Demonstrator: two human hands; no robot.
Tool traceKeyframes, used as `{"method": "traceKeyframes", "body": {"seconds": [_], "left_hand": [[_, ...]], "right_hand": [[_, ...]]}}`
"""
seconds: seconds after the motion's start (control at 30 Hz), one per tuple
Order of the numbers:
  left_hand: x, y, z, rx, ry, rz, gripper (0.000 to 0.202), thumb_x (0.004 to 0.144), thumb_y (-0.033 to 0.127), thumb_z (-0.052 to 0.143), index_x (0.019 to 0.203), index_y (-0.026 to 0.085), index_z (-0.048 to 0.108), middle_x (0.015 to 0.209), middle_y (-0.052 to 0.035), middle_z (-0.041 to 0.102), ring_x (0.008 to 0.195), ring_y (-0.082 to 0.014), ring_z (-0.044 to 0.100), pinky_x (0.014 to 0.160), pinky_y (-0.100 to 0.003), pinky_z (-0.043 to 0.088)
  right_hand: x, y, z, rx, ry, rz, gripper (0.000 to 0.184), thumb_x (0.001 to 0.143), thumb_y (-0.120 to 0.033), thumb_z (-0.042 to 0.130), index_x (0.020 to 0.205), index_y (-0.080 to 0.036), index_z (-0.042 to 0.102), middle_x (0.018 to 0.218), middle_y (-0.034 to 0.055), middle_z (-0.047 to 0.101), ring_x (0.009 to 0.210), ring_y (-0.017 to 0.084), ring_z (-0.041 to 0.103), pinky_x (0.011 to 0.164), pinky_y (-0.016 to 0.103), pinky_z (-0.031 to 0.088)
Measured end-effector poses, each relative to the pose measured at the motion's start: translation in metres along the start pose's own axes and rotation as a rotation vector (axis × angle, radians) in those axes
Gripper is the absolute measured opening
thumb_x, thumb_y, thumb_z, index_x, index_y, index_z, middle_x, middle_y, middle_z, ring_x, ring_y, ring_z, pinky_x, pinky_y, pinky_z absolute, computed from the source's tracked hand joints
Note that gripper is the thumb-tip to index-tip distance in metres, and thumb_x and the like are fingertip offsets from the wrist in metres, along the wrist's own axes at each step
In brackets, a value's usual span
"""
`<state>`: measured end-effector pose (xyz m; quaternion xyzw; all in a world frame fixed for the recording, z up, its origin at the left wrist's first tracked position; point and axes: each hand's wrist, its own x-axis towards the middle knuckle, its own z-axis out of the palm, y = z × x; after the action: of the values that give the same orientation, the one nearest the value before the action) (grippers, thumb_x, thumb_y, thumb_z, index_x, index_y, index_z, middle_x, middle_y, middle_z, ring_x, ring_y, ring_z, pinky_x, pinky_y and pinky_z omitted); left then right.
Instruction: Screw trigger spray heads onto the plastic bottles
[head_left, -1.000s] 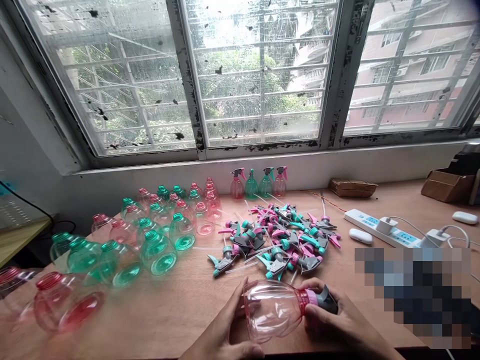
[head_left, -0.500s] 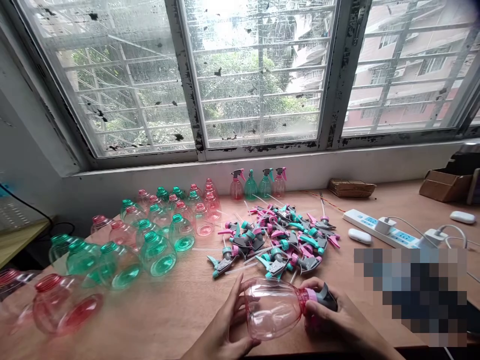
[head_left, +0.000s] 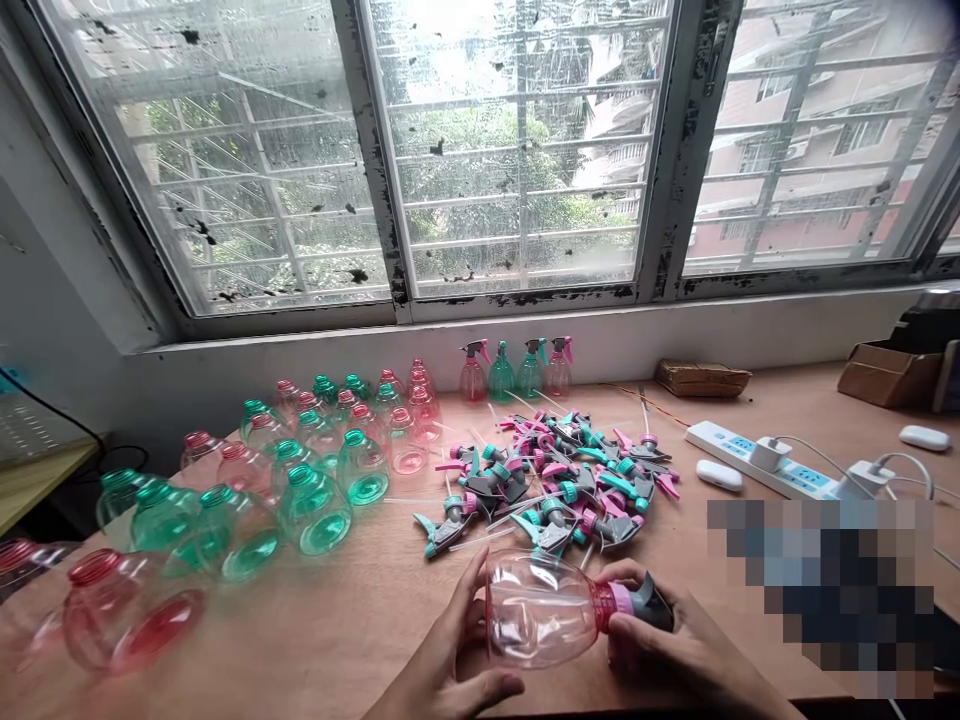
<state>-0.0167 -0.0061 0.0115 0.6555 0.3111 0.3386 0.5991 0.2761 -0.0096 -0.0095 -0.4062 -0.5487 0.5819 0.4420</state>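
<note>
A clear pink spray bottle (head_left: 540,610) lies sideways above the table's front edge, its base to the left. Around that base curve the fingers of my left hand (head_left: 457,650), with the thumb low in front. My right hand (head_left: 667,640) grips the grey spray head (head_left: 651,605) at the bottle's neck, thumb near the pink collar (head_left: 621,598). Part of the spray head is hidden by my right fingers. Just beyond the bottle lies a pile of loose trigger spray heads (head_left: 555,460) in grey, pink and teal, with thin clear tubes.
Several headless pink and green bottles (head_left: 315,510) stand on the left. Against the wall stand several bottles with spray heads (head_left: 531,370). On the right are a power strip (head_left: 727,445) with plugs and cables, a white case (head_left: 720,474), cardboard boxes (head_left: 892,370) and a blurred patch.
The bottle has turned slightly and risen a little at its base. My left thumb has come away from its lower side. My right hand keeps its grip at the neck.
</note>
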Motion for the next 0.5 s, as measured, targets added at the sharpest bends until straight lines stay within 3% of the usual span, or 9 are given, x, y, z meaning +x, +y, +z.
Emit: {"method": "traceKeyframes", "body": {"seconds": [0.1, 0.23, 0.33, 0.43, 0.5], "left_hand": [[-0.001, -0.006, -0.003, 0.081, -0.028, 0.001, 0.106, 0.084, 0.042, 0.08, 0.16, 0.035, 0.007, 0.148, -0.0115, 0.051, 0.132, -0.0319, 0.053, 0.114, -0.043, 0.04], [0.0, -0.023, -0.009, 0.143, -0.021, 0.092, 0.09, 0.092, 0.043, 0.069, 0.159, 0.039, 0.01, 0.141, -0.0123, 0.055, 0.124, -0.0299, 0.059, 0.107, -0.044, 0.046], [0.002, -0.032, -0.012, 0.122, -0.056, 0.121, 0.1, 0.088, 0.04, 0.075, 0.159, 0.042, 0.005, 0.139, -0.0112, 0.057, 0.124, -0.031, 0.06, 0.109, -0.048, 0.045], [0.0, -0.029, -0.012, 0.063, -0.064, 0.137, 0.118, 0.074, 0.039, 0.089, 0.157, 0.048, 0.005, 0.162, -0.0079, 0.033, 0.135, -0.0358, 0.051, 0.116, -0.054, 0.036], [-0.002, -0.022, -0.01, 0.009, -0.044, 0.104, 0.112, 0.077, 0.042, 0.085, 0.157, 0.047, 0.007, 0.169, -0.005, 0.017, 0.142, -0.0366, 0.043, 0.119, -0.054, 0.031]], "right_hand": [[0.0, -0.002, 0.0, 0.014, 0.003, 0.0, 0.043, 0.081, -0.053, 0.077, 0.103, -0.019, 0.062, 0.065, 0.0015, 0.074, 0.057, 0.02, 0.066, 0.059, 0.029, 0.05], [0.0, -0.004, 0.001, 0.035, 0.015, -0.009, 0.042, 0.08, -0.054, 0.077, 0.1, -0.019, 0.063, 0.064, 0.001, 0.073, 0.056, 0.02, 0.066, 0.058, 0.03, 0.05], [0.0, -0.003, 0.002, 0.031, 0.025, -0.008, 0.044, 0.078, -0.054, 0.079, 0.101, -0.02, 0.063, 0.065, 0.0007, 0.072, 0.056, 0.02, 0.066, 0.057, 0.03, 0.05], [-0.002, -0.002, 0.001, 0.011, 0.029, -0.007, 0.046, 0.073, -0.049, 0.084, 0.102, -0.02, 0.065, 0.07, 0.0003, 0.073, 0.061, 0.021, 0.067, 0.059, 0.029, 0.05], [-0.002, -0.001, 0.001, 0.004, 0.025, -0.013, 0.045, 0.073, -0.047, 0.085, 0.103, -0.02, 0.065, 0.071, 0.0001, 0.073, 0.062, 0.02, 0.067, 0.061, 0.028, 0.05]]}}
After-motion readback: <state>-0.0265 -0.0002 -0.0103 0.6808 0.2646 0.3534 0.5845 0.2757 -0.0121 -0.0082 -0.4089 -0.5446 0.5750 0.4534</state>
